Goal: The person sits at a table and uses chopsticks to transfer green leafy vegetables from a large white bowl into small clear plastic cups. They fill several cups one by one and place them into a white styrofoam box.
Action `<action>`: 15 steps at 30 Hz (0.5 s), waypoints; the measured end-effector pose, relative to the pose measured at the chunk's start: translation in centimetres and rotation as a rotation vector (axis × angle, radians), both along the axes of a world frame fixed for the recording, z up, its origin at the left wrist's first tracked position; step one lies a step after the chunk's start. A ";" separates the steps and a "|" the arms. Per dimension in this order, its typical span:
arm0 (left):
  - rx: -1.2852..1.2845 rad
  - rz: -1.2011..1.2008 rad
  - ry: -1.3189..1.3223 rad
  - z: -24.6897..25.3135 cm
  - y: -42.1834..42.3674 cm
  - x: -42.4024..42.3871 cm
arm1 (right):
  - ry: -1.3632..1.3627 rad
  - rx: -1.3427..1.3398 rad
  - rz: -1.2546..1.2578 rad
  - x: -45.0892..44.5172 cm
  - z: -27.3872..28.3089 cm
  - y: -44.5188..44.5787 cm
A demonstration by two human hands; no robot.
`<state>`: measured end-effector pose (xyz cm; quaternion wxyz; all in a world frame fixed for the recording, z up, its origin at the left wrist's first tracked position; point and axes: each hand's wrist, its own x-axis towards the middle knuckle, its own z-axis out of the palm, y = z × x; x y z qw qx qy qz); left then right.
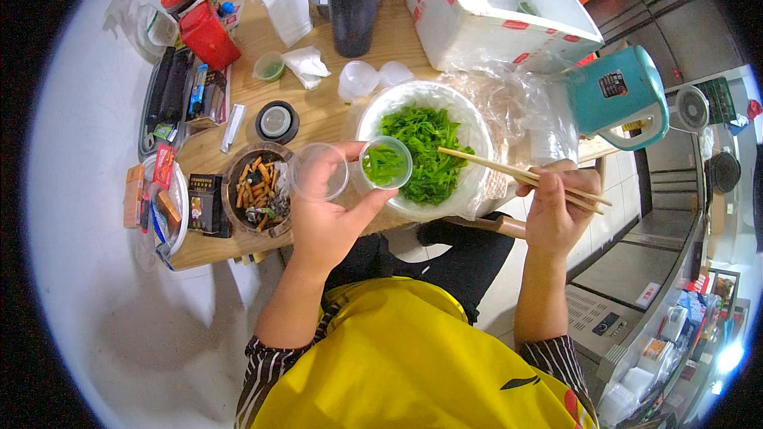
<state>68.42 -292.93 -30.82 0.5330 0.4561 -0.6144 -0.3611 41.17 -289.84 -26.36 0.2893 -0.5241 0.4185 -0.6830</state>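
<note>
My left hand (pixel 328 214) holds a small clear plastic cup (pixel 385 162) with chopped greens in it, joined to a clear open lid (pixel 319 171). The cup is over the left edge of a white bowl (pixel 381 98), which holds a heap of chopped green leaves (pixel 426 125). In my right hand (pixel 557 202) is a pair of wooden chopsticks (pixel 495 165), their tips over the greens. Beyond the bowl stand more clear plastic cups (pixel 357 80), and another small cup with green bits (pixel 269 67) sits further left.
An ashtray full of cigarette butts (pixel 256 190) lies left of my left hand. A dark tumbler (pixel 353 6) and a white foam box (pixel 501 18) stand at the back. Clear plastic bags (pixel 536 107) and a teal kettle (pixel 614 92) are at the right.
</note>
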 end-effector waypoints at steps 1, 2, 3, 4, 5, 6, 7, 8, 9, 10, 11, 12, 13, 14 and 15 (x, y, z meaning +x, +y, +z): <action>-0.021 0.005 -0.017 0.1 0.0 -0.1 | -0.015 -0.016 0.001 0.0 0.5 -0.1; -0.041 0.009 -0.034 0.5 -0.1 -0.3 | 0.019 -0.053 0.004 -0.1 0.9 -0.3; -0.064 0.012 -0.049 0.7 -0.2 -0.6 | 0.012 -0.076 0.011 -0.1 1.5 -0.4; -0.076 0.017 -0.059 0.8 -0.2 -0.8 | 0.005 -0.099 0.017 0.1 2.1 -0.4; -0.089 0.023 -0.068 0.9 -0.2 -0.9 | -0.002 -0.123 0.024 0.2 2.7 -0.5; -0.102 0.029 -0.080 1.1 -0.2 -1.0 | -0.022 -0.146 0.032 0.1 3.0 -0.5; -0.102 0.027 -0.110 1.4 -0.2 -1.1 | -0.031 -0.171 0.035 0.3 3.4 -0.6; -0.103 0.025 -0.140 1.8 -0.2 -1.2 | -0.040 -0.196 0.039 0.6 3.8 -0.6; -0.103 0.025 -0.171 2.0 -0.1 -1.2 | -0.050 -0.220 0.044 1.1 4.1 -0.7; -0.095 0.015 -0.155 1.8 0.0 -1.1 | -0.049 -0.220 0.047 1.5 4.3 -0.7; -0.088 0.005 -0.139 1.4 0.1 -1.0 | -0.048 -0.219 0.051 2.0 4.4 -0.6; -0.080 -0.008 -0.121 1.2 0.1 -1.1 | -0.045 -0.219 0.051 2.4 4.4 -0.5; -0.084 -0.003 -0.106 1.2 0.0 -1.1 | -0.011 -0.190 0.063 2.9 4.3 -0.3; -0.088 0.002 -0.091 1.2 -0.2 -1.2 | 0.023 -0.160 0.074 3.4 4.0 -0.2; -0.092 0.006 -0.076 1.2 -0.2 -1.3 | 0.056 -0.130 0.086 3.6 3.7 0.0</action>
